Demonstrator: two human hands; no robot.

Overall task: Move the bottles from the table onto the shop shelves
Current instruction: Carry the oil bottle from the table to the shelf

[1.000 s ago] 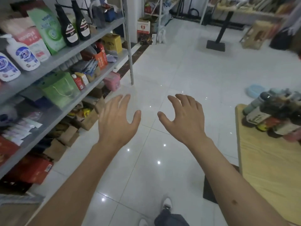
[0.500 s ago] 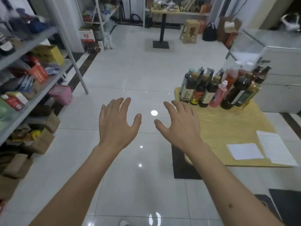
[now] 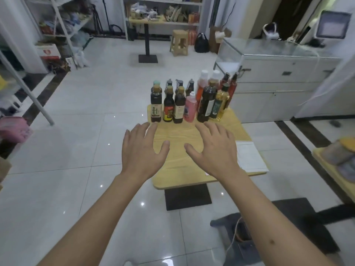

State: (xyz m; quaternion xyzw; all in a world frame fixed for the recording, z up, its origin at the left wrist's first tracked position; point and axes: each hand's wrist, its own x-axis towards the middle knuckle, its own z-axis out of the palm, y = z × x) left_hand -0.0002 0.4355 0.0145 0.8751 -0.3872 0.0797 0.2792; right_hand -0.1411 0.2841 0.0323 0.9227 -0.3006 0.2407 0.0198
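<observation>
The bottles stand upright in a tight cluster at the far end of the wooden worktop, just beyond both hands' fingertips. In the front row, ahead of the left hand, are three dark sauce bottles side by side; ahead of the right hand stand a small pink bottle, a tall dark bottle and a golden oil bottle. More bottles stand behind these, partly hidden. Both hands hover palm-down over the worktop with fingers spread and relaxed, holding nothing and touching no bottle. A sheet of paper lies on the worktop just to the right of the right hand. Farther beyond the right hand is a white cabinet with a glass top; far to the left of the left hand stands a metal shelf post.
</observation>
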